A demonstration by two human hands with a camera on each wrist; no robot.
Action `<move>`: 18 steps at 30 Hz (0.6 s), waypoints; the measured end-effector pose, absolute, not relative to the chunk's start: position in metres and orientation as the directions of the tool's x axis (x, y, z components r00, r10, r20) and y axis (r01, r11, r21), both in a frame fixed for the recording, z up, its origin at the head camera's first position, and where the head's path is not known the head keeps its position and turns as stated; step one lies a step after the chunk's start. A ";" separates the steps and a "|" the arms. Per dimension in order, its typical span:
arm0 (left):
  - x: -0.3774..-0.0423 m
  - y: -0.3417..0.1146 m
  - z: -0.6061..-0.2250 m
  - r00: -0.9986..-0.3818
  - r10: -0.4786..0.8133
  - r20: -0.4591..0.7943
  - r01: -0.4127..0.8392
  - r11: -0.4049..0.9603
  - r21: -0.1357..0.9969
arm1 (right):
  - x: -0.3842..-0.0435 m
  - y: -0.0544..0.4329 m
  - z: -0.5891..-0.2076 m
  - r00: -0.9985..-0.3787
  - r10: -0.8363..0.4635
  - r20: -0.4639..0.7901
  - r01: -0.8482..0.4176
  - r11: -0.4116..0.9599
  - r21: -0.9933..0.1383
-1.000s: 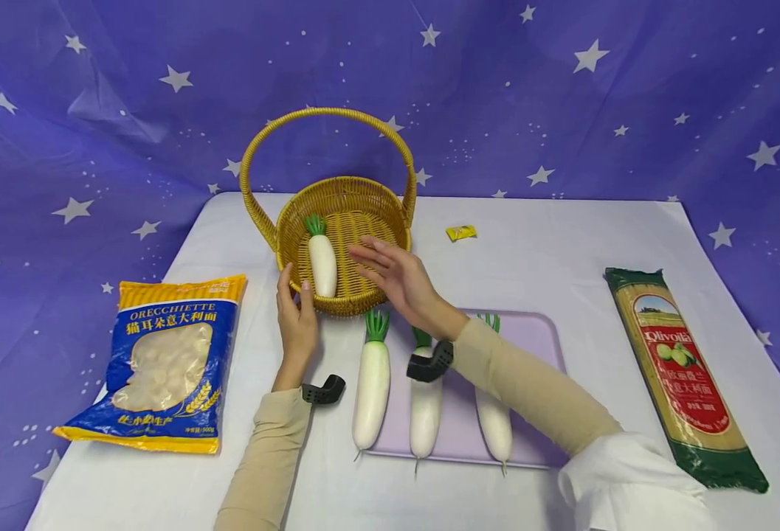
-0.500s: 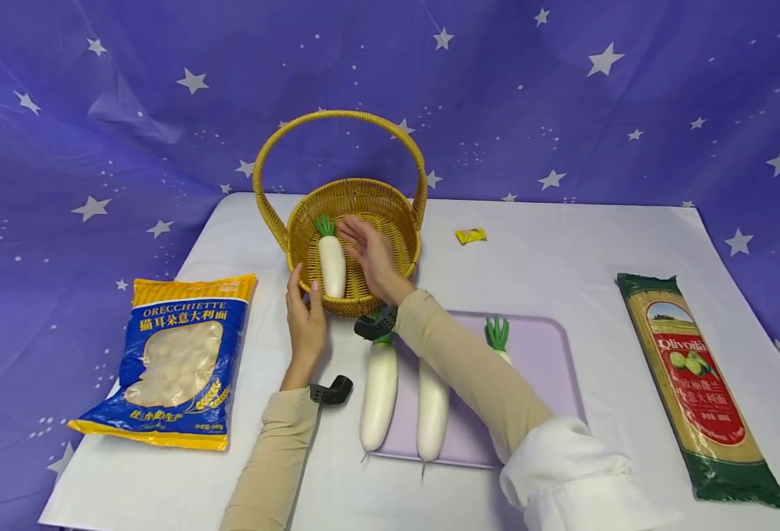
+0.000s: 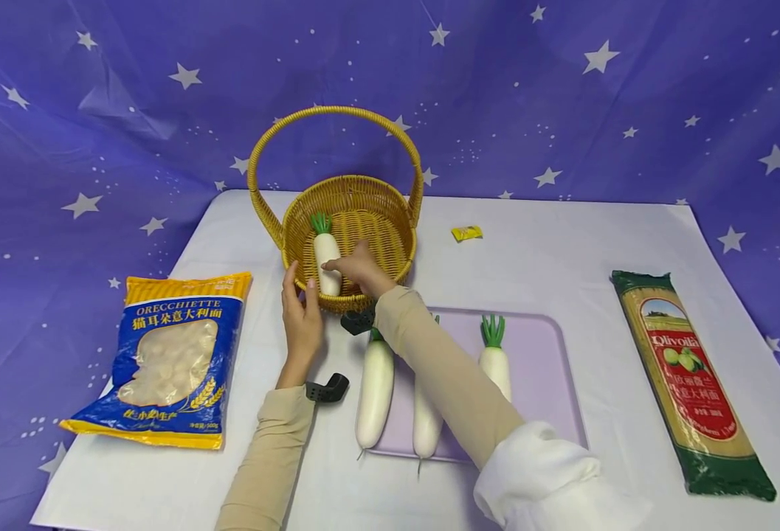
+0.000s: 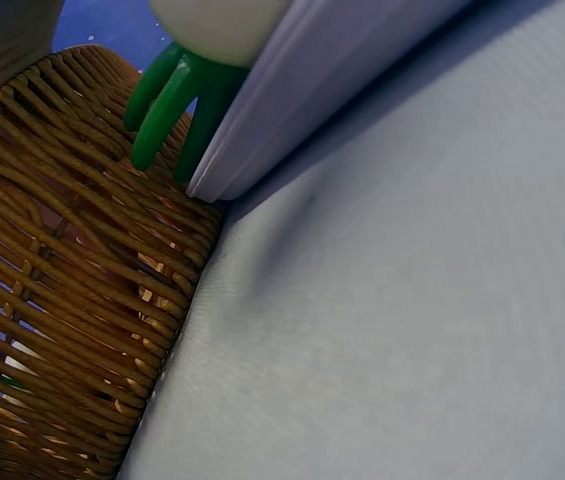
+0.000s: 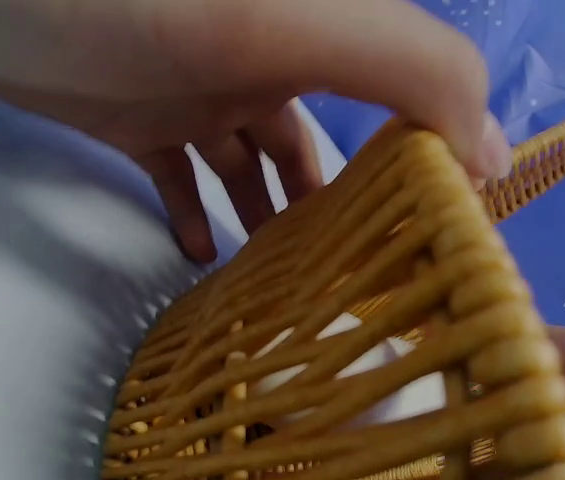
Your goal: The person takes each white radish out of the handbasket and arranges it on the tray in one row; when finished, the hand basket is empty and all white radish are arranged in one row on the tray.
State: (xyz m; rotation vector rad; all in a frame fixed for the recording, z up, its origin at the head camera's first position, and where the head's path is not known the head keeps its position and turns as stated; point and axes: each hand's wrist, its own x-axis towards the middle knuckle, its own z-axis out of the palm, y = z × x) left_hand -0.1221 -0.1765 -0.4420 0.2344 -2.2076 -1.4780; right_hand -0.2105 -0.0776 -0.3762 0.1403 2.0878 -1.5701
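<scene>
Inside the golden wicker basket [image 3: 346, 190] lies a white radish [image 3: 326, 247] with green leaf stubs. My right hand [image 3: 363, 269] reaches over the front rim, its thumb laid across the radish; its other fingers are mostly hidden. At the basket's front left, my left hand [image 3: 302, 324] holds the rim. In the right wrist view the left hand [image 5: 262, 70] has its thumb hooked over the wicker edge and its fingers outside the wall. Through the weave in the left wrist view, parts of the right hand and the radish show.
A lilac tray [image 3: 539, 369] in front bears more white radishes: a left one [image 3: 376, 391] along its edge, a middle one [image 3: 427, 420] and a right one [image 3: 494, 365]. An orecchiette bag [image 3: 170, 361] lies left, a spaghetti pack [image 3: 691, 383] right, a yellow wrapped candy [image 3: 466, 233] behind.
My right hand has moved left into the basket and down, from fingers spread over it to the thumb across the radish. The left hand stays at the rim.
</scene>
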 end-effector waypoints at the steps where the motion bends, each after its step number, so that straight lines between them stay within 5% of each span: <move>1: -0.122 -0.177 -0.442 -0.875 -0.389 0.287 0.116 0.406 0.906 | -0.210 -0.078 -0.376 -0.849 -0.230 -0.475 0.392 0.329 -0.859; 18: -0.122 -0.176 -0.441 -0.876 -0.386 0.288 0.117 0.408 0.905 | -0.211 -0.076 -0.379 -0.830 -0.351 -0.433 0.348 0.280 -0.894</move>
